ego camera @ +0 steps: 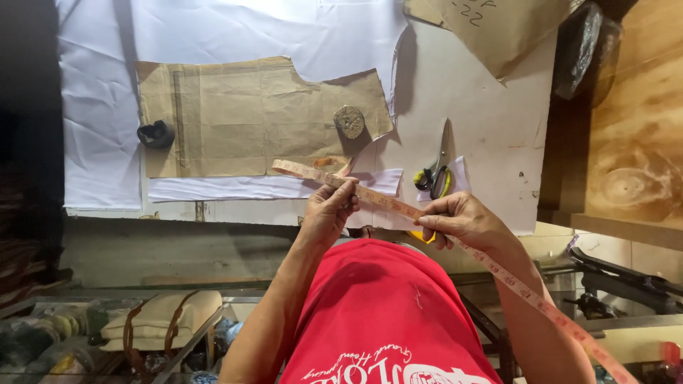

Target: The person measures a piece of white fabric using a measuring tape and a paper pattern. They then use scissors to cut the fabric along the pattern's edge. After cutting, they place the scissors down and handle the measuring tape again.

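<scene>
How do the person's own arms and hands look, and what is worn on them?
Both arms are bare, with no sleeves reaching the forearms. The left hand and the right hand have no gloves; no rings, watch or bracelets are visible. The person wears a red shirt with white print.

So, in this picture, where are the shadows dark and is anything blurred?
Head view: the left edge is nearly black; the brown paper pattern casts a soft shadow on the white cloth; the measuring tape between both hands is sharp, slightly blurred at the lower right.
</scene>
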